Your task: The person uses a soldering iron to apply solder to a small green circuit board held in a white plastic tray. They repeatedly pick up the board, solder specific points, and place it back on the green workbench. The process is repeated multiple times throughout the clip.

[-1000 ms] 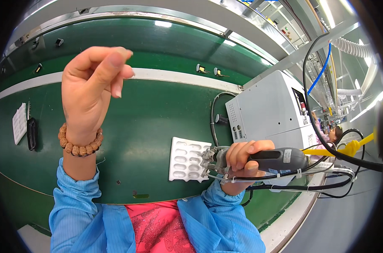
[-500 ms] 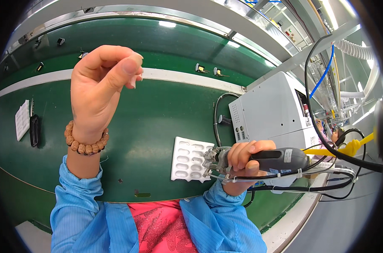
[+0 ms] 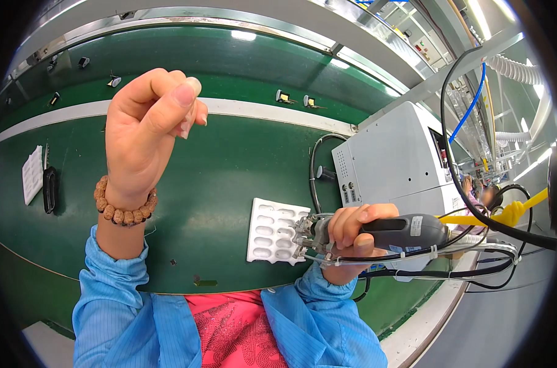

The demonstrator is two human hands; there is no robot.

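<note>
My left hand is raised over the green worktable, left of the middle. Its thumb presses against the curled index finger, the other fingers fold inward, and nothing shows between them. A brown bead bracelet circles that wrist. My right hand grips a corded handheld tool with a dark grey body and a metal head, held sideways. The metal head overlaps the right edge of a white tray with oval pockets. Whether it touches the tray I cannot tell.
A grey machine box with cables stands at the right. Beyond a white rail runs a green conveyor belt carrying several small parts. Another white tray and a black holder lie far left. Another person is at the far right.
The small parts on the belt have shifted left. My left hand has curled slightly more, its fingertips a little lower. My right hand and the tool have stayed almost in place.
</note>
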